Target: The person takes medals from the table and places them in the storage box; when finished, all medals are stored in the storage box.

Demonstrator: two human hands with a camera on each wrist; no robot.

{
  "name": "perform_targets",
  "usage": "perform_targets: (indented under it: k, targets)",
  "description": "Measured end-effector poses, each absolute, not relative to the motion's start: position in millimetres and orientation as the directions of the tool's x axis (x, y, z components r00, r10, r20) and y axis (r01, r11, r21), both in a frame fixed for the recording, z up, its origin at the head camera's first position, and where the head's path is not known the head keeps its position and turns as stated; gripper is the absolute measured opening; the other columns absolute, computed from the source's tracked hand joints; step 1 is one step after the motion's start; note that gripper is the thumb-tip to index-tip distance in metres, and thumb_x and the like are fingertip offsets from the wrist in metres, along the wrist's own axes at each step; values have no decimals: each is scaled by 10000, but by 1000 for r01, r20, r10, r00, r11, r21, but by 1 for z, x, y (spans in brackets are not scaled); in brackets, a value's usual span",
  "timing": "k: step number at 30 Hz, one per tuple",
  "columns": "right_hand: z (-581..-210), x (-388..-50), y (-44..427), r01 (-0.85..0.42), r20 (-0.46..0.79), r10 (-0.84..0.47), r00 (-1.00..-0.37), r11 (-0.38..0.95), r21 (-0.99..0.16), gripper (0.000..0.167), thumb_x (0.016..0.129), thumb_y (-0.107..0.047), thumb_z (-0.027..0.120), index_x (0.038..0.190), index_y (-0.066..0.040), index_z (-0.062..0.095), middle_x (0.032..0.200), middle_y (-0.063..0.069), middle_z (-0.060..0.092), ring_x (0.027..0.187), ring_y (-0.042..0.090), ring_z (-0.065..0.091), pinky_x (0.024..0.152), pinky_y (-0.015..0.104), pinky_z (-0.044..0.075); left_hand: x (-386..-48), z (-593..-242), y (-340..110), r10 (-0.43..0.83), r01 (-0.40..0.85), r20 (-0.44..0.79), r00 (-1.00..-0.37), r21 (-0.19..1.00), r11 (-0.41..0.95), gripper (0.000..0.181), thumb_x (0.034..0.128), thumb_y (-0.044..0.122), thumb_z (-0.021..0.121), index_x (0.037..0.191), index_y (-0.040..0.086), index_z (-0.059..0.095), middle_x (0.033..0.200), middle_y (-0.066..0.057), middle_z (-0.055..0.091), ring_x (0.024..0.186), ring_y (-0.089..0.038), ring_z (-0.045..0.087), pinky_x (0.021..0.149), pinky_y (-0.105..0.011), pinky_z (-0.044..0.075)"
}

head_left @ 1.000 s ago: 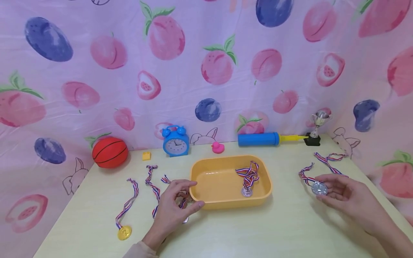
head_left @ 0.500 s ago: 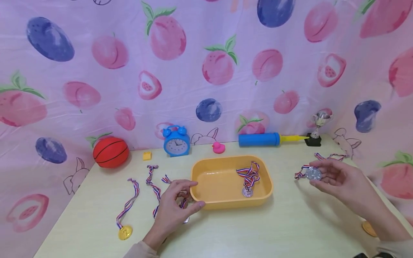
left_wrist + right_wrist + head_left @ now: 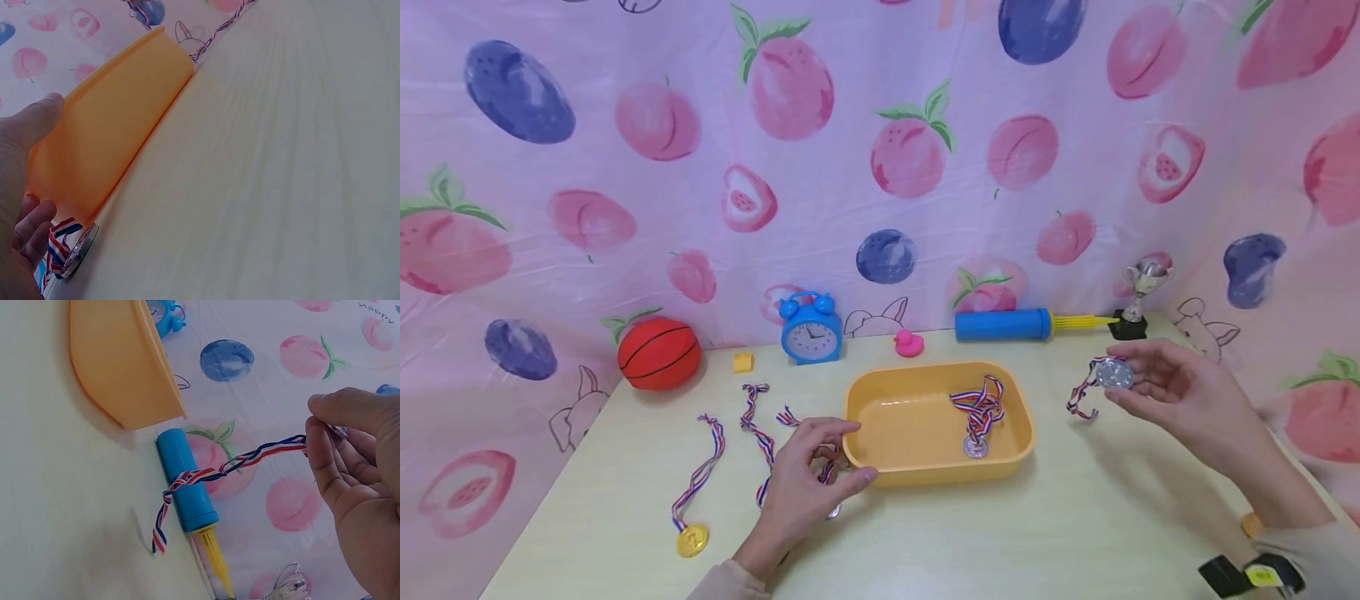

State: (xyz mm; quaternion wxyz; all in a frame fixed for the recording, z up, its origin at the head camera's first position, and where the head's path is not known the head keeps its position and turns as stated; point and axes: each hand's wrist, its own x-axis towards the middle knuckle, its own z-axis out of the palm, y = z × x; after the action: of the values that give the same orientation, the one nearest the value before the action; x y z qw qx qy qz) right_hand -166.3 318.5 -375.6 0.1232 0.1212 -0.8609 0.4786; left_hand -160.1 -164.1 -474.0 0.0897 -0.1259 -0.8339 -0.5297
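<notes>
My right hand [image 3: 1187,404] pinches a silver medal [image 3: 1114,373] between thumb and fingers, raised over the right of the table. Its red, white and blue ribbon [image 3: 256,456] dangles, knotted near the end. In the right wrist view the fingers mostly hide the disc. My left hand [image 3: 805,483] holds the left front corner of a yellow plastic bin [image 3: 925,477], thumb at the front wall and fingers at the left rim. Inside the bin, on the right, lies another silver medal [image 3: 975,447] with a bunched ribbon. A further medal [image 3: 80,251] lies beneath my left hand.
Left of the bin lie a gold medal [image 3: 692,540] and a ribbon [image 3: 758,433] partly behind my hand. A basketball [image 3: 659,354], alarm clock [image 3: 812,337], pink duck [image 3: 908,343], blue pump [image 3: 1003,325] and trophy [image 3: 1138,296] line the back. A gold disc [image 3: 1251,525] shows by my right wrist.
My right hand has lifted the silver medal up and away from the front edge, its ribbon now hanging further left. The left hand and the bin stay where they were.
</notes>
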Motion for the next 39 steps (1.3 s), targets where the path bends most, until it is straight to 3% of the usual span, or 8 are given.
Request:
perform_targets:
  k: [19,32,39]
  targets:
    - [-339,-183,277,-424,441,-76,-894,461,-780,503,930,0,892,1394,-93,722,1171,-66,757,905,111,736,789,190,635,-161,-476,-165,119,315,292,-949,856,409,596,827,331,1022,1360,228,777,1345,70,646,1122,-186,670,948,-358,636]
    - [-320,-196,253,-536,522,-144,-841,359,-764,516,940,60,853,1425,-14,691,1152,-1,751,930,127,724,835,167,622,-161,-477,-165,122,317,292,-948,855,411,611,817,378,1024,1358,237,778,1355,74,645,1109,-194,668,947,-368,634]
    - [-313,-201,236,-553,532,-162,-831,325,-767,501,949,43,850,1422,-21,698,1129,36,743,939,150,712,854,169,619,-161,-476,-165,119,310,286,-951,860,405,612,815,359,1028,1358,225,779,1353,66,643,1107,-199,674,945,-367,638]
